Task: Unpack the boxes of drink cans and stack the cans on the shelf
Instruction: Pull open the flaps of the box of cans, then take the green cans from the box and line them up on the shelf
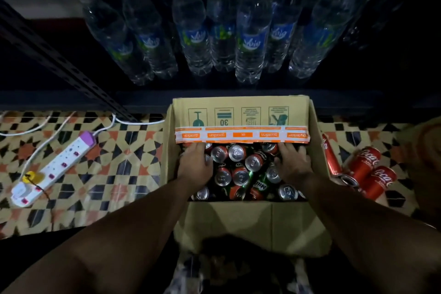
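Observation:
An open cardboard box [241,224] stands on the patterned floor in front of a dark shelf [143,102]. It is full of upright and tilted drink cans [238,167], red and green with silver tops. Both my hands are inside it. My left hand [194,162] reaches down at the box's left side, fingers curled over a can there. My right hand [294,162] does the same at the right side, its thumb against a can. The fingertips of both hands are hidden under the far flap with orange tape [241,135].
Water bottles [250,38] stand in a row on the lower shelf level behind the box. Three red Coca-Cola cans [365,167] lie on the floor right of the box. A white power strip [55,167] with cables lies at the left. A slotted shelf post [59,59] slants down left.

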